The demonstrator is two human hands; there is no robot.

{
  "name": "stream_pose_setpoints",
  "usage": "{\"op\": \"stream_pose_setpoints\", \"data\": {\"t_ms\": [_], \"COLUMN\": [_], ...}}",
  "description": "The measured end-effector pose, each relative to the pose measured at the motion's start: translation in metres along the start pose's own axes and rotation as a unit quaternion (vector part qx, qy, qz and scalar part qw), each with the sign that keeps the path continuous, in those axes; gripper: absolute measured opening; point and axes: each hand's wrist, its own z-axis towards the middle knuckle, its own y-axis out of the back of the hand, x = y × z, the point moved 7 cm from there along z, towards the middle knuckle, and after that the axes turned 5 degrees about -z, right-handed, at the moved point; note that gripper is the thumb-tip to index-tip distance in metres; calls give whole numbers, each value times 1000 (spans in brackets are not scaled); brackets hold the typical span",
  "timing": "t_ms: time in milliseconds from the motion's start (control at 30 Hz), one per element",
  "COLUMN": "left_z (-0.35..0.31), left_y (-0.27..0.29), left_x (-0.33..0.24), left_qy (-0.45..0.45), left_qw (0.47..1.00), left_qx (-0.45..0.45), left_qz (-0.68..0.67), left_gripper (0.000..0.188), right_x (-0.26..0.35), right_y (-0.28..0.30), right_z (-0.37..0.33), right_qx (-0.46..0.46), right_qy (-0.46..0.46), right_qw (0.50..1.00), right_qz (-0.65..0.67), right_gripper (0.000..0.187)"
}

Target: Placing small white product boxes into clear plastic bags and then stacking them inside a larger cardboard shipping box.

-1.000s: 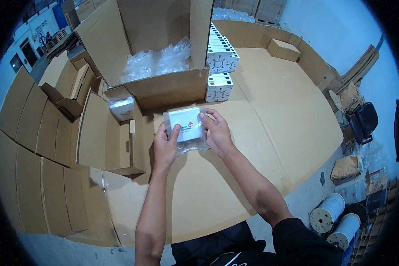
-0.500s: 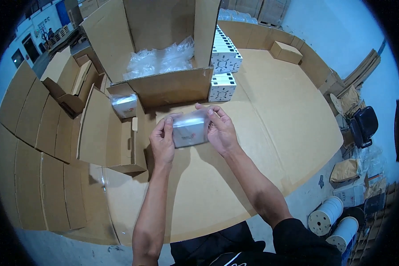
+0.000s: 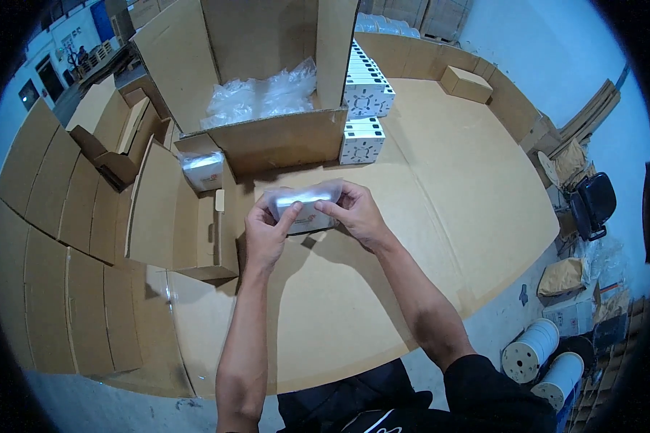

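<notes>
A small white box in a clear plastic bag (image 3: 308, 215) is held up in front of me over the cardboard-covered table. My left hand (image 3: 266, 229) grips its left side, thumb pressed on the plastic. On the right side my right hand (image 3: 359, 218) grips it the same way, thumb on the front. The upper edge of the bag is bunched and shiny above the thumbs. Left of my left hand stands an opened brown carton (image 3: 184, 224). At its far end sits another plastic-wrapped white box (image 3: 204, 172).
A large open carton (image 3: 289, 141) with clear plastic bags (image 3: 263, 97) stands at the back. White patterned boxes (image 3: 363, 144) are stacked beside it. Folded brown cartons (image 3: 65, 289) line the left side. A small brown box (image 3: 466, 84) lies far right; cable spools (image 3: 531, 350) stand on the floor.
Both thumbs have moved inward onto the front of the bag. The bag's upper part has folded down, and the wrapped box has tilted in my hands.
</notes>
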Motion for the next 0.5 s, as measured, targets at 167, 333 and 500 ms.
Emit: {"op": "stream_pose_setpoints", "data": {"t_ms": [167, 333, 500], "left_z": [4, 0, -4], "left_y": [8, 4, 5], "left_x": [-4, -12, -6], "left_qy": [-11, -10, -42], "left_qw": [999, 1000, 994], "left_qx": [36, -1, -91], "left_qz": [-34, -15, -39], "left_gripper": [19, 16, 16], "right_x": [16, 4, 8], "right_y": [0, 6, -2], "right_z": [-2, 3, 2], "right_qx": [23, 14, -8], "right_qy": [2, 53, 77], "right_qw": [999, 998, 995], "right_qz": [32, 29, 58], "right_gripper": [9, 14, 22]}}
